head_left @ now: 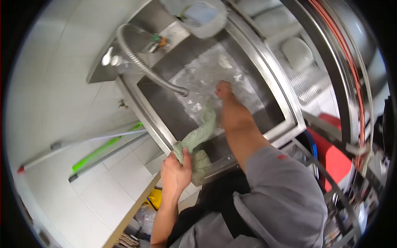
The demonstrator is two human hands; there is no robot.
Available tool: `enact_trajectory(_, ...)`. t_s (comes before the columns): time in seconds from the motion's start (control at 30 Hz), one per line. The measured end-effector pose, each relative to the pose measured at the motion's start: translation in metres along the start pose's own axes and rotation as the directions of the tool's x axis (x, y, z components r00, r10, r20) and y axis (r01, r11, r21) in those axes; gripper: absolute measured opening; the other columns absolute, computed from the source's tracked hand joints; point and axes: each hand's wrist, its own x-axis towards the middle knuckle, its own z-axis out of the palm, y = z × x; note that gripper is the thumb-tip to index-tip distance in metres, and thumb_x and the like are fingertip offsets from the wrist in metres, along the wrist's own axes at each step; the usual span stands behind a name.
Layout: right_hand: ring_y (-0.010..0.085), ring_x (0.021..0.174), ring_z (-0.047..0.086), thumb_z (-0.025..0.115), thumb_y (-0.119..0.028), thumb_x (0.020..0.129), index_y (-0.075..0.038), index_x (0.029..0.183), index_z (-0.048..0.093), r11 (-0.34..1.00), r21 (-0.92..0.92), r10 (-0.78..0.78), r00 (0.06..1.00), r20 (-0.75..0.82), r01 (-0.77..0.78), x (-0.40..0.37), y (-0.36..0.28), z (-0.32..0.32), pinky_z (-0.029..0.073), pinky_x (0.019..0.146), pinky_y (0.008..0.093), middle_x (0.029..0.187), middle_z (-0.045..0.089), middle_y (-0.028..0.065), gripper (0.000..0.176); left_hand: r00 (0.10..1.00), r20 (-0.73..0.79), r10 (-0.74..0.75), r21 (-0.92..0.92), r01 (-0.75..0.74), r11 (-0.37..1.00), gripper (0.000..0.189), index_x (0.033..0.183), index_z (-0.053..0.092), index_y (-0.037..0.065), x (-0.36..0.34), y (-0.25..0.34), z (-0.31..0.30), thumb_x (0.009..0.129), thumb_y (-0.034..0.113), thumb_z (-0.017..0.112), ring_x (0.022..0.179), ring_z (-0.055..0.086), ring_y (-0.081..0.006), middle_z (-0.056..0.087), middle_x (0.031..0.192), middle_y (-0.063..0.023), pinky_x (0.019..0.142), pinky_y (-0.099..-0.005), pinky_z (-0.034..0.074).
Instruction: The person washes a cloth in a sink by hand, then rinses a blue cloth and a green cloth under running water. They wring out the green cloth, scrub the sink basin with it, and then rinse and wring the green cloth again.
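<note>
My left hand [175,170] is closed around one end of a pale green cloth [200,134] at the near left rim of a metal sink [273,74]. From there the cloth runs into the basin, and another fold of it hangs by the near edge. My right arm reaches over the basin, with my right hand [224,89] low above the foamy water [206,66]. Its fingers are curled closed; what they hold, if anything, is hidden. Left of that hand, the flexible metal faucet hose [144,68] ends over the water.
A clear plastic container [202,16] stands at the sink's far edge. White bottles [111,58] are at the far left corner. Long-handled poles, one bright green [97,153], lean along the left wall. On the right are a wire basket [306,78] and a red bin [337,161].
</note>
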Motion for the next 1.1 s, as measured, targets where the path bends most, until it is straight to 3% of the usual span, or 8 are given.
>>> enact_trajectory(0.03,0.0242,0.051,0.055,0.065,-0.028,0.084,-0.004,0.070,0.066,0.628,0.546,0.337,0.826,0.452,-0.555,0.013,-0.049,-0.027,0.043,0.048,0.0412,0.063,0.056,0.0125,0.028,0.998,-0.067,-0.012,0.034,0.015,0.999,0.036,0.095,0.063,-0.001,0.015,-0.008,0.006,0.092,0.033,0.050,0.089,0.060,-0.0463,0.064,0.088,-0.0281,0.078,-0.0505,0.047)
enact_trajectory(0.07,0.0242,0.051,0.055,0.065,-0.028,0.084,-0.004,0.070,0.066,0.624,0.528,0.350,0.811,0.469,-0.575,0.005,-0.069,-0.007,0.043,0.048,0.0412,0.063,0.056,0.0125,0.028,0.994,-0.101,-0.030,0.080,0.039,0.996,0.037,0.096,0.063,-0.001,0.021,-0.019,0.014,0.092,0.033,0.050,0.089,0.060,-0.0466,0.064,0.089,-0.0285,0.079,-0.0505,0.047)
enact_trajectory(0.13,0.0144,0.046,0.039,0.051,-0.008,0.089,-0.011,0.059,0.052,0.894,0.375,0.332,0.925,-0.183,-0.246,-0.013,-0.094,0.028,0.034,0.039,0.0327,0.054,0.043,0.0046,0.030,0.999,-0.036,-0.030,0.037,0.031,0.999,0.038,0.098,0.063,-0.001,0.040,-0.020,0.027,0.092,0.034,0.050,0.090,0.060,-0.0467,0.064,0.090,-0.0287,0.080,-0.0502,0.047)
enact_trajectory(0.2,0.0199,0.046,0.048,0.048,-0.006,0.087,-0.006,0.068,0.061,0.956,-0.059,0.273,0.946,-0.174,-0.287,0.021,-0.044,0.010,0.041,0.043,0.0385,0.057,0.054,0.0091,0.023,1.000,0.019,-0.006,-0.006,0.006,1.000,0.039,0.100,0.062,-0.002,0.049,-0.017,0.031,0.092,0.035,0.050,0.090,0.060,-0.0469,0.064,0.090,-0.0290,0.080,-0.0498,0.047)
enact_trajectory(0.27,0.0292,0.072,0.067,0.051,-0.010,0.085,0.001,0.088,0.067,0.359,-0.924,0.192,0.958,0.215,0.135,0.038,-0.028,-0.017,0.051,0.063,0.0427,0.090,0.068,0.0206,0.020,1.000,-0.002,0.000,0.083,0.000,0.997,0.042,0.106,0.061,-0.002,0.061,-0.012,0.029,0.092,0.035,0.050,0.092,0.060,-0.0460,0.064,0.092,-0.0289,0.082,-0.0487,0.047)
enact_trajectory(0.5,0.0271,0.109,0.060,0.049,-0.015,0.086,-0.002,0.099,0.070,0.405,-0.900,0.214,0.974,-0.075,-0.158,-0.015,-0.030,0.028,0.048,0.087,0.0405,0.118,0.062,0.0165,0.028,0.987,-0.150,-0.050,-0.011,0.048,0.999,0.039,0.110,0.059,-0.002,0.052,-0.013,0.011,0.092,0.032,0.053,0.090,0.062,-0.0444,0.065,0.090,-0.0270,0.079,-0.0457,0.048)
enact_trajectory(0.57,0.0277,0.115,0.055,0.046,-0.017,0.090,-0.006,0.103,0.070,0.143,-0.988,0.041,0.998,-0.055,-0.061,-0.011,-0.013,0.043,0.045,0.091,0.0408,0.121,0.061,0.0132,0.029,0.987,-0.155,-0.043,-0.012,0.041,0.999,0.038,0.112,0.059,-0.002,0.049,-0.019,0.012,0.092,0.031,0.055,0.088,0.062,-0.0440,0.065,0.088,-0.0265,0.077,-0.0442,0.049)
enact_trajectory(1.1,0.0261,0.092,0.067,0.051,-0.014,0.086,-0.009,0.090,0.073,0.069,-0.994,-0.096,0.992,0.078,0.085,-0.003,0.006,0.041,0.051,0.079,0.0407,0.098,0.070,0.0105,0.023,0.992,-0.124,0.000,-0.012,-0.002,1.000,0.037,0.104,0.060,-0.002,0.045,-0.043,0.025,0.090,0.032,0.059,0.081,0.062,-0.0454,0.064,0.080,-0.0258,0.071,-0.0456,0.050)
